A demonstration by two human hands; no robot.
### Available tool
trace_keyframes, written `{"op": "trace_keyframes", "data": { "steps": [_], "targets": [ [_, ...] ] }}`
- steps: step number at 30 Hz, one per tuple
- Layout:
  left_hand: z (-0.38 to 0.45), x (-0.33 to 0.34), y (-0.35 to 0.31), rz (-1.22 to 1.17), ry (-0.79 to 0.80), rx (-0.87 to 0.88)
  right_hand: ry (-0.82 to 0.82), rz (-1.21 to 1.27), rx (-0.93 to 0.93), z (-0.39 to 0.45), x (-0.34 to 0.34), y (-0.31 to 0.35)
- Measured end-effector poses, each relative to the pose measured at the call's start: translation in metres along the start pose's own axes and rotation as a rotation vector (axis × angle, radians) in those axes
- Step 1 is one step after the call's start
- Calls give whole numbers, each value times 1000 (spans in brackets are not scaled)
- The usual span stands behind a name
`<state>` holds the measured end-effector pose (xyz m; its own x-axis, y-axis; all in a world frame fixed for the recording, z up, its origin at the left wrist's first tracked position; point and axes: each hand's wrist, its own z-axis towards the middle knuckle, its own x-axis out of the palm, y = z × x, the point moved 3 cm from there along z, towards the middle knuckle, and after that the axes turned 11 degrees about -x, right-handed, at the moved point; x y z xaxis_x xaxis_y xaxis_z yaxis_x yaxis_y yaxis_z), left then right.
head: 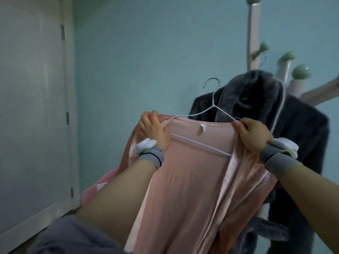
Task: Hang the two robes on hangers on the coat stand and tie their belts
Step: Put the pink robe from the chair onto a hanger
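A robe (192, 171) is hanging on a hanger (213, 105), between the left hand (154, 130) and right hand (254, 133). Behind it, rightward, another robe (302, 129) is hanging on the stand (254, 33).

Forearms bare. Left wrist: grey elastic band (152, 156), black edge stripe, white padded piece on top. Right wrist: wider grey band (277, 160), yellow-green trim, white padded piece attached. Grey sleeve (73, 235) on left upper arm.

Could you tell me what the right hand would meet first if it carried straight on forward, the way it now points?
Probably the dark grey robe already on the coat stand, directly beyond the right hand; depth is unclear.
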<state>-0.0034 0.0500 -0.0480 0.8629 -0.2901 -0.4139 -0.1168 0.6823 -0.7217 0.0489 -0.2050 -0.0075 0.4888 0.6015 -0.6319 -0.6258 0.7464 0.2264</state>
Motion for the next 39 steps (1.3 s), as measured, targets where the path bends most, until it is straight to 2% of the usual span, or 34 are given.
{"op": "trace_keyframes", "data": {
  "steps": [2,4,8,10,16,20,22,26,27,29,31,33,36,39],
  "targets": [
    [-23,5,-35,47,3,-24,-21,-13,2,-10,-40,-33],
    [-39,13,-66,66,76,3,-30,-48,-15,-19,-72,-56],
    [-55,17,-112,-59,175,-95,-33,-201,-47,-35,-118,-86],
    [-58,19,-129,-90,212,-112,-15,-267,-52,-42,-130,-100],
    [-62,39,-160,-15,322,-8,91,-477,-41,-57,-151,-128],
    [-73,53,-186,-21,449,61,72,-522,-1,-54,-156,-137],
    [-85,61,-198,16,567,152,53,-508,43,-51,-159,-143],
    [-110,81,-208,45,950,330,-53,-418,88,-50,-175,-154],
    [-110,83,-209,21,940,353,-66,-396,93,-50,-179,-158],
    [-102,85,-213,-73,721,413,-74,-378,107,-53,-185,-166],
    [-95,89,-213,-37,532,443,-88,-362,118,-57,-186,-171],
    [-93,101,-211,63,559,447,-118,-355,131,-62,-188,-179],
    [-99,116,-217,-30,707,447,-136,-322,154,-67,-194,-197],
    [-101,119,-241,-139,654,481,-170,-302,179,-60,-206,-222]
  ]
}}
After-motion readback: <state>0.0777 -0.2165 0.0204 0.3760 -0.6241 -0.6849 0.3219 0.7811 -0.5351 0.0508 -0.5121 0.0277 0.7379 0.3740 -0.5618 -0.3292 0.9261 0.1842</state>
